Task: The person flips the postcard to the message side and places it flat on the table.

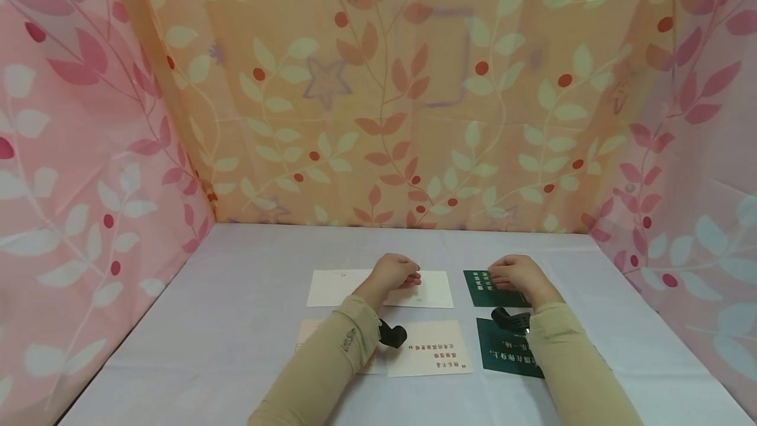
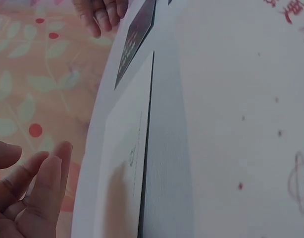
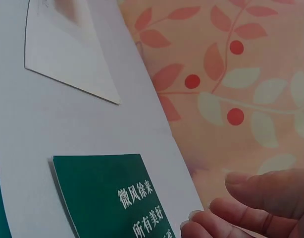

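My left hand (image 1: 393,275) hovers over a white card (image 1: 437,291) in the back row, its fingers loosely bent with nothing between them. In the left wrist view, those fingers (image 2: 48,183) are apart from the card's surface. My right hand (image 1: 520,275) hangs above the back dark green card (image 1: 480,286), which bears white writing. In the right wrist view, the right hand (image 3: 251,208) is relaxed and holds nothing. A cream card with red writing (image 1: 428,347) lies in front of the white one. Another dark green card (image 1: 503,354) lies below the right wrist, partly covered.
White surface (image 1: 337,288) also shows left of my left hand; whether it is a separate card is hidden. My left sleeve covers much of another cream card (image 1: 307,331). The white table (image 1: 236,281) meets patterned cloth walls (image 1: 378,117) at the back and sides.
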A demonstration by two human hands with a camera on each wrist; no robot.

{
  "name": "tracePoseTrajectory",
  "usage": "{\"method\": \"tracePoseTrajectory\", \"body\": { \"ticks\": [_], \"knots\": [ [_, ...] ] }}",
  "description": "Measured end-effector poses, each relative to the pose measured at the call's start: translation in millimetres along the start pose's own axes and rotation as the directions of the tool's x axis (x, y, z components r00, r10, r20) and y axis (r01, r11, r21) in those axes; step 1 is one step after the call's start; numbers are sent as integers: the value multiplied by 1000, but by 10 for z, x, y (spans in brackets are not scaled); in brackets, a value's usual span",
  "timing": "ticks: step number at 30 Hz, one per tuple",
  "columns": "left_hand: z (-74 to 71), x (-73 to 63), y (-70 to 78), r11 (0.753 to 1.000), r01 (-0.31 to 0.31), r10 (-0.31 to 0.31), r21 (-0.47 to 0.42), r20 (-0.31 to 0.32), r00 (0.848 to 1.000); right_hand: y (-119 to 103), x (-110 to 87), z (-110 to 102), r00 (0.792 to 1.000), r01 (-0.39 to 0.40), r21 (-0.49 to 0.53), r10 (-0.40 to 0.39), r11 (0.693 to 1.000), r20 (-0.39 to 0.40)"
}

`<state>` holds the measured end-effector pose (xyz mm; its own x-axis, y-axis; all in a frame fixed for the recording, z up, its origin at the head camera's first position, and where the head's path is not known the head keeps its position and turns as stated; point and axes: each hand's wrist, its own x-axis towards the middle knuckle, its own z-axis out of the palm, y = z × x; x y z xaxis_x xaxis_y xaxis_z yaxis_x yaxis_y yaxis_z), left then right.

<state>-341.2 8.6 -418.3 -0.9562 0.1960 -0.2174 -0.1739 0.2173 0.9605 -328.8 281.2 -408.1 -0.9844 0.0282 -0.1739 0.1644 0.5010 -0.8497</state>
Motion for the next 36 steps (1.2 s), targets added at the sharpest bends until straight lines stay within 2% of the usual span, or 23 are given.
{"method": "tracePoseTrajectory", "body": {
  "ticks": [8,21,25,31,36],
  "knots": [
    [208,14,37,1000,-17,18,-12,28,999,67,0,-104,999,-20,-21,20,1000,-27],
    [533,13,34,999,-10,11,-53,16,1000,247,0,-310,997,-41,-78,35,996,-75],
    [611,9,25,998,5,-5,-58,-4,1000,300,3,-366,996,-53,-127,43,991,-75],
    [696,6,35,998,10,-11,-69,-17,1000,371,14,-418,995,-65,-127,55,990,-85],
    [748,0,40,997,39,-40,-64,-9,999,381,-12,-450,995,-58,-132,47,990,-86]
  ]
}}
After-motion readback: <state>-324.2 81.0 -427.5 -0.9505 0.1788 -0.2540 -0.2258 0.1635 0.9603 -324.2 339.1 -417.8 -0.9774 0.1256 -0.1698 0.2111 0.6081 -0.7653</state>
